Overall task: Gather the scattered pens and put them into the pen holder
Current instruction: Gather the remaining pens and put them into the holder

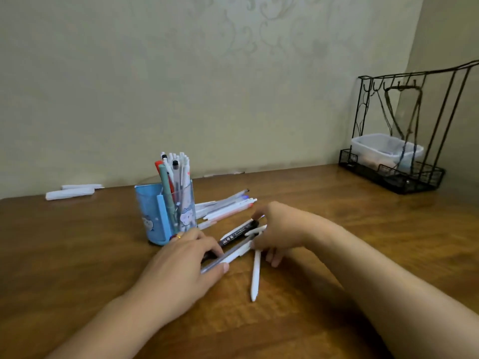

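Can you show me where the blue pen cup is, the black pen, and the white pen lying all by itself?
pen holder (pixel 147 208): head view, on its blue front wall.
black pen (pixel 239 231): head view, on its labelled barrel.
white pen (pixel 255 275): head view, mid-barrel.

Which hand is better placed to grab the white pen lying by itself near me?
Right. The right hand sits directly above the white pen, fingers beside its top end. The left hand already holds a clear pen.

Blue pen holder (pixel 153 216) upright, part-filled; loose pens (pixel 228 207) just beside.
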